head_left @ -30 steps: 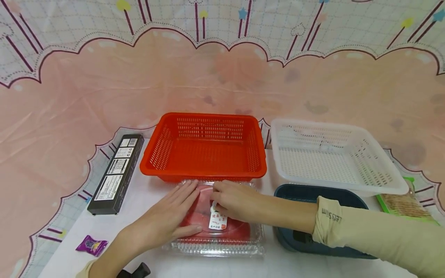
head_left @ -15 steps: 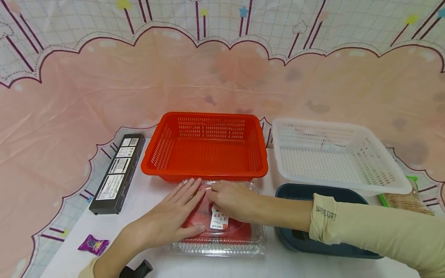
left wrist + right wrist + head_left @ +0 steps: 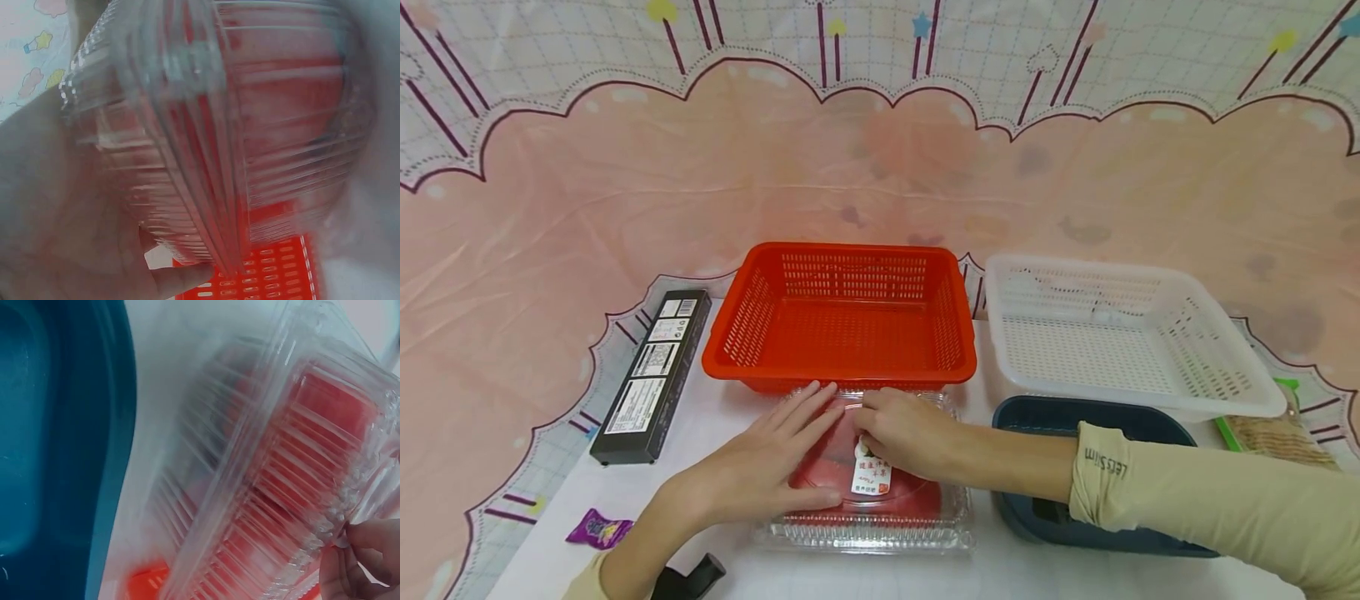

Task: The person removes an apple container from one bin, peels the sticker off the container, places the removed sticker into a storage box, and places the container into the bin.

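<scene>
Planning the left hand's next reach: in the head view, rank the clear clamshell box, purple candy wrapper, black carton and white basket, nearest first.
1. Clear clamshell box: under the left hand.
2. Purple candy wrapper: near left.
3. Black carton: far left.
4. White basket: far right.

My table (image 3: 722, 417): white top, pink patterned cloth hanging behind it. Lying directly on it:
- clear clamshell box (image 3: 880, 517), red inside, white label on lid, front centre; my hands rest on its lid
- red basket (image 3: 842, 321) just behind the box, touching or nearly so
- white basket (image 3: 1120, 333) right of the red one, its front edge over a dark blue tub (image 3: 1022, 508)
- long black box (image 3: 651, 375) with white labels, at the left, well apart from the red basket
- purple candy wrapper (image 3: 597, 530) near the front-left corner
- green-edged packet (image 3: 1273, 433) at far right, partly hidden behind the white basket
</scene>
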A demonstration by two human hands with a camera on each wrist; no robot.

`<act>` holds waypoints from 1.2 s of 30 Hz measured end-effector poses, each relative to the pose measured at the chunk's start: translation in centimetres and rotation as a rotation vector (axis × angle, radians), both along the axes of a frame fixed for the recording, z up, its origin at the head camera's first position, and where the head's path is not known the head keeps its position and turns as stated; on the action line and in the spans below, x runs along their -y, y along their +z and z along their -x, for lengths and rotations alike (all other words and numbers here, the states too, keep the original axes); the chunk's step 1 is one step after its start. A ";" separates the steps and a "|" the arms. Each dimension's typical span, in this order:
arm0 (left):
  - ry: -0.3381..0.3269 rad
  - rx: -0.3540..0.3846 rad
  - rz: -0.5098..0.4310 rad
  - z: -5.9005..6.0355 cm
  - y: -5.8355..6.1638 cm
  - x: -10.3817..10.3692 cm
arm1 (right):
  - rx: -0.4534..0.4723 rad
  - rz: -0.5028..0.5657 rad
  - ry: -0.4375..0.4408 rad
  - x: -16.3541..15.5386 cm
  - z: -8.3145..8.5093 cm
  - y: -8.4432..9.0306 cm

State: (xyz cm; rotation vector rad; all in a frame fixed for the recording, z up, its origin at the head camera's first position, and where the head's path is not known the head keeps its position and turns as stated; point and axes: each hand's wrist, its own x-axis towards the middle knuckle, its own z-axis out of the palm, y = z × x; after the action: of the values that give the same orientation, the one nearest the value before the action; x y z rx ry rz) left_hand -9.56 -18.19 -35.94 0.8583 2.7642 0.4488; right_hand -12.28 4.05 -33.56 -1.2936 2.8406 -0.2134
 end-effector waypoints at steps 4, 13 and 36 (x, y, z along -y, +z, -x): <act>0.036 -0.003 -0.011 0.1 0.3 0.2 | -0.022 0.026 0.013 -0.1 0.0 -0.3; 0.146 -0.054 -0.024 -0.8 0.6 0.1 | -0.019 0.042 0.009 -0.2 -0.1 -0.6; 0.253 0.043 -0.022 -0.4 0.7 0.1 | -0.017 0.153 0.024 -1.1 -0.2 -1.7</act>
State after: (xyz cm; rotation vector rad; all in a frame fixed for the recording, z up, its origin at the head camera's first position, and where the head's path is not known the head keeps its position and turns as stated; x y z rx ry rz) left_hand -9.12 -18.28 -35.22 0.4974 2.8432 0.5335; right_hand -12.05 5.20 -35.24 -1.3607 2.8704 -0.4284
